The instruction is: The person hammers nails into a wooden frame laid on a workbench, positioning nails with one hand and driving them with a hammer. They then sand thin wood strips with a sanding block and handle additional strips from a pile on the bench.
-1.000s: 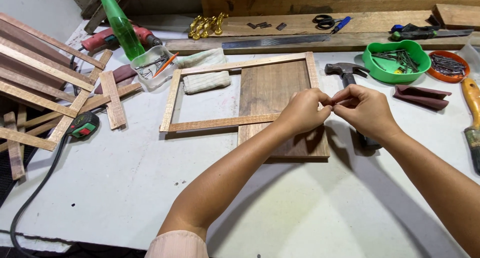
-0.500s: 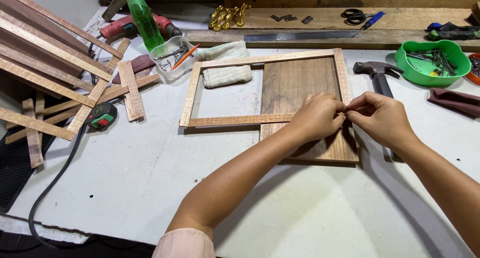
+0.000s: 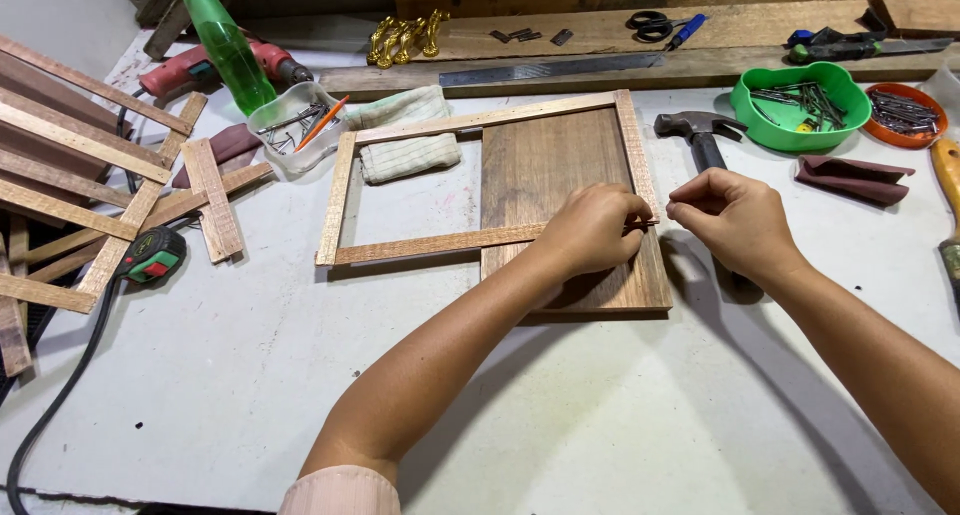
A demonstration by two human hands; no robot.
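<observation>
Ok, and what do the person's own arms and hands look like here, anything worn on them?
Both hands, the left hand and the right hand, are bare: no gloves, rings or watch visible. Forearms are uncovered. A pale pink sleeve shows on the left upper arm.

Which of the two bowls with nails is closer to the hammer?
The green bowl, just right of the hammer head. The orange bowl sits farther right, beyond the green one, at the table's edge.
</observation>
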